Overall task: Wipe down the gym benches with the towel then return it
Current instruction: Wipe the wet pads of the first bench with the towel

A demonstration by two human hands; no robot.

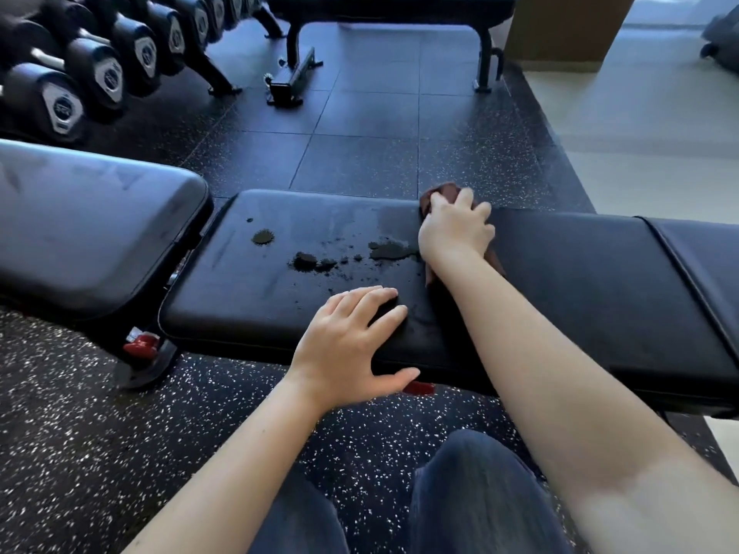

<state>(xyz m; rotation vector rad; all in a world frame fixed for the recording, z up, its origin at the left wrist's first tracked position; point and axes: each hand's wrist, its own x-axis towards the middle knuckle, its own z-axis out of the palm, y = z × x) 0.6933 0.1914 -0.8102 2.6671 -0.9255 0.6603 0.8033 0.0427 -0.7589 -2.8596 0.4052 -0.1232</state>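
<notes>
Gripping the brown towel point(442, 192), the right hand point(454, 229) nears dark spills point(304, 261) unwiped on the bench pad point(280, 313); left hand point(348, 345) rests spread.

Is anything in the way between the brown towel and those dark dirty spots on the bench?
Nothing visible. The right hand presses the brown towel on the black padded bench, beside the nearest dark dirt patch.

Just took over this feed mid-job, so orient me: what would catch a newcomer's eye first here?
The dark dirt patches scattered across the middle of the bench pad, left of both hands. The right hand presses a brown towel at the pad's far edge beside the dirt, while the left hand lies flat on the near edge. A dumbbell rack fills the top left corner.
</notes>
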